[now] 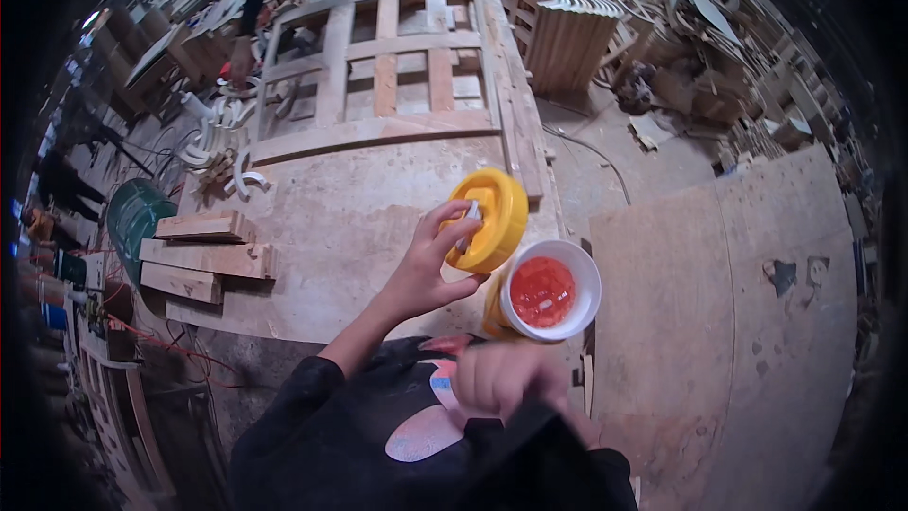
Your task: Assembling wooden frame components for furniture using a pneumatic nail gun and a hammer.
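My left hand (421, 270) grips a round yellow lid (511, 218), tilted over the workbench, with its fingers across the middle. A small white piece (470, 218) shows between those fingers; I cannot tell what it is. Just right of the lid stands a white tub (590, 301) with its top uncovered and orange-red contents (542, 291) inside. A yellow part (495, 312) shows along the tub's left side. Close to my body, below the tub, my right hand (501, 380) is curled and blurred; whatever may be in its fingers is hidden.
A slatted wooden frame (383, 123) lies across the far part of the workbench (312, 189). Short wood blocks (213, 255) and a green bin (137, 222) are at left. A plywood sheet (700, 322) lies right. Another person's hand (241, 61) is beyond the frame's left side.
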Action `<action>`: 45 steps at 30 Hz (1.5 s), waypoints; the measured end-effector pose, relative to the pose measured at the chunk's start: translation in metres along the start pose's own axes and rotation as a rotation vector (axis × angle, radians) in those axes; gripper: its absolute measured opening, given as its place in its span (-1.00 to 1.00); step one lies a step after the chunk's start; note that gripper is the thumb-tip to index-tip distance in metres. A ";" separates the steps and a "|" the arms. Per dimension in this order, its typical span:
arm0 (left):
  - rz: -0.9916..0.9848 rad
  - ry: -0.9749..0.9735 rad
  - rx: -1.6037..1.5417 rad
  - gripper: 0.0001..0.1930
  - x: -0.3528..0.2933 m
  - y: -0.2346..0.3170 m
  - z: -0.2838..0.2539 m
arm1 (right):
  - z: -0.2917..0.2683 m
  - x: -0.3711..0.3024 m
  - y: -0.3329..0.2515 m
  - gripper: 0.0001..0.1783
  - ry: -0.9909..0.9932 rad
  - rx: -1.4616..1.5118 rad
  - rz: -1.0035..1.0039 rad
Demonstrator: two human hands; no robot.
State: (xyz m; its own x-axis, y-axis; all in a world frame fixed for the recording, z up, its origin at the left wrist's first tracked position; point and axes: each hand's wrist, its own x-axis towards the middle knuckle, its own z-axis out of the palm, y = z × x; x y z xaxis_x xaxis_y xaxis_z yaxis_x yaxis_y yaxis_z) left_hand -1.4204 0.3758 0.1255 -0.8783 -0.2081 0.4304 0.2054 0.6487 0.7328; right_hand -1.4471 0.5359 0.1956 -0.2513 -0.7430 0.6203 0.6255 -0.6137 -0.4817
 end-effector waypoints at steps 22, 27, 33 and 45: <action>0.597 -0.156 0.103 -0.62 0.019 0.069 0.059 | -0.059 -0.113 -0.036 -0.59 1.111 -1.428 -0.370; 0.507 -0.127 0.125 -0.54 0.021 0.060 0.047 | -0.063 -0.093 -0.019 -0.41 1.272 -1.152 -0.232; 0.362 -0.268 0.120 -0.39 0.011 0.061 0.036 | -0.074 -0.087 -0.017 -0.38 1.178 -1.144 -0.116; 0.517 -0.275 0.110 -0.44 0.020 0.042 0.037 | -0.092 -0.090 -0.001 -0.29 0.994 -1.309 -0.291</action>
State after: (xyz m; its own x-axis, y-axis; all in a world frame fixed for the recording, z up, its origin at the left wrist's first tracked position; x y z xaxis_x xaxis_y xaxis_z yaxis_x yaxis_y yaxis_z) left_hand -1.4448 0.4255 0.1451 -0.7591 0.3423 0.5537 0.6030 0.6903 0.3998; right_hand -1.4931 0.5785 0.0829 -0.9013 -0.1256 0.4147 -0.3930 -0.1657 -0.9045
